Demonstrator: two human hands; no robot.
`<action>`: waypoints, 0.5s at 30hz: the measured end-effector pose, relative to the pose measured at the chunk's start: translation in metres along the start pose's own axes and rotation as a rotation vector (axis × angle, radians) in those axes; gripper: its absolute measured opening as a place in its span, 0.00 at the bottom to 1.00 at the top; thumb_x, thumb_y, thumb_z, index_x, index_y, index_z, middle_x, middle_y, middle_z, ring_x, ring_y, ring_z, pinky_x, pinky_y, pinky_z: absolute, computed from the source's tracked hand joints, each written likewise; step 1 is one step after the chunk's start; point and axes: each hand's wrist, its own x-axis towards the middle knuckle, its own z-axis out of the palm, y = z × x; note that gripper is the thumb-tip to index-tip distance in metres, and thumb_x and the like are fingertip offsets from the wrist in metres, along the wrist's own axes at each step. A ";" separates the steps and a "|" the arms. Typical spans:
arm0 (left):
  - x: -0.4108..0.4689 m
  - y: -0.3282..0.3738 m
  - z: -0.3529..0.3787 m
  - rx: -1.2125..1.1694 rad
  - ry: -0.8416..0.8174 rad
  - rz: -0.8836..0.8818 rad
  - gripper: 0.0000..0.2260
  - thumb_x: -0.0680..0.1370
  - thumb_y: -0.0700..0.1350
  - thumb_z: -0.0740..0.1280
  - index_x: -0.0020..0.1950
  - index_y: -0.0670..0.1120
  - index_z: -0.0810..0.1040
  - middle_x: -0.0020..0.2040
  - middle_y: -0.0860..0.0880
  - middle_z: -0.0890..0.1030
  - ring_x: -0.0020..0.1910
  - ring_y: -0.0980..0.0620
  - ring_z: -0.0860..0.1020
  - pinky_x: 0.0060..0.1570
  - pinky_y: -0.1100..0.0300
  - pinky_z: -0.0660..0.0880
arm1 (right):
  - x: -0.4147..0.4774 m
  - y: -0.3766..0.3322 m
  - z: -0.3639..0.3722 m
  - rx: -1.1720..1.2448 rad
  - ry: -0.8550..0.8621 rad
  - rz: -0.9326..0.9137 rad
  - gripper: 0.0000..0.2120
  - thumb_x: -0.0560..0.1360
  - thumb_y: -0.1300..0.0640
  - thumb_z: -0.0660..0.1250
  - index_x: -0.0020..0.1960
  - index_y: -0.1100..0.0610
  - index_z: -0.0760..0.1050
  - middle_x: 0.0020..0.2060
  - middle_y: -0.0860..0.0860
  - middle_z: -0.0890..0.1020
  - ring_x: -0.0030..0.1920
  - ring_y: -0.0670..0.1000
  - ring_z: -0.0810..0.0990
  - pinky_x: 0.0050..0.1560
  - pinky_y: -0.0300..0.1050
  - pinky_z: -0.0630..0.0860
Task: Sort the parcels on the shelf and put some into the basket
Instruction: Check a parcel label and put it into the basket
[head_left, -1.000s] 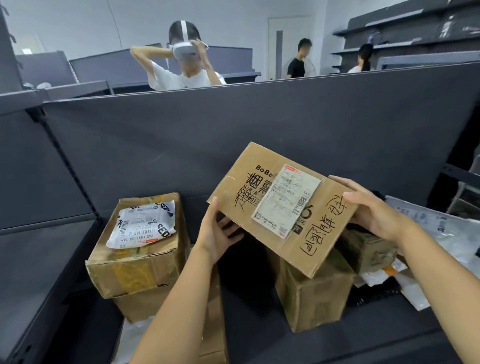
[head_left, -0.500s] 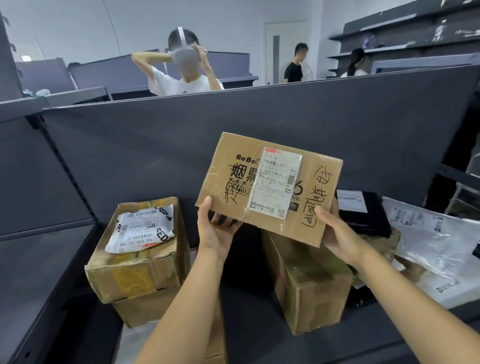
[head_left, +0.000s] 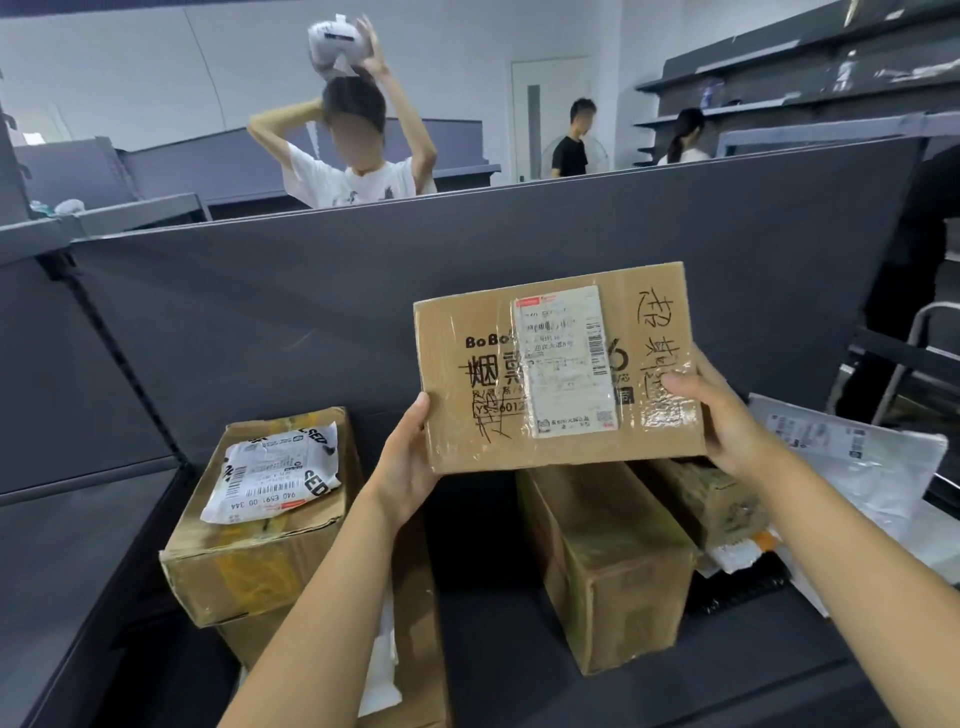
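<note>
A flat brown cardboard parcel (head_left: 467, 415) with a white shipping label and black handwriting is held up above the shelf, its label face towards me. My left hand (head_left: 408, 462) grips its lower left corner, thumb on the front. My right hand (head_left: 719, 415) grips its right edge, thumb across the taped front. Below it on the dark shelf (head_left: 519, 649) stands a long taped box (head_left: 613, 561). At the left a taped box (head_left: 260, 540) carries a small white poly bag (head_left: 272, 475). No basket is in view.
A smaller box (head_left: 722, 499) and grey poly mailers (head_left: 857, 457) lie at the right. Another box (head_left: 415, 623) sits under my left forearm. The shelf's dark back panel (head_left: 311, 312) rises behind. A person (head_left: 353, 156) beyond it lifts a headset; two more people stand farther back.
The parcel has been turned from tilted to level and raised slightly. My right hand shifted from its lower right corner to its right edge. The person behind lifted the headset off.
</note>
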 end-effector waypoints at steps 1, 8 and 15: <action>0.001 0.002 0.001 0.009 0.006 0.005 0.26 0.76 0.61 0.60 0.68 0.47 0.74 0.63 0.44 0.80 0.62 0.45 0.78 0.55 0.51 0.78 | 0.001 -0.004 -0.002 0.002 -0.011 -0.003 0.24 0.69 0.52 0.67 0.64 0.40 0.71 0.55 0.46 0.83 0.52 0.49 0.83 0.42 0.40 0.80; 0.000 0.007 -0.001 0.008 0.041 -0.010 0.24 0.74 0.61 0.62 0.63 0.48 0.77 0.59 0.45 0.82 0.58 0.46 0.81 0.50 0.50 0.80 | 0.000 -0.006 -0.004 -0.022 -0.087 0.027 0.21 0.70 0.51 0.66 0.63 0.42 0.72 0.54 0.48 0.83 0.52 0.51 0.83 0.42 0.42 0.81; -0.007 0.000 0.000 -0.037 0.121 0.020 0.22 0.72 0.61 0.63 0.57 0.49 0.82 0.56 0.44 0.84 0.55 0.45 0.83 0.48 0.49 0.80 | -0.007 -0.004 0.007 -0.041 -0.083 0.041 0.28 0.72 0.46 0.64 0.71 0.45 0.65 0.57 0.48 0.82 0.54 0.49 0.82 0.44 0.41 0.80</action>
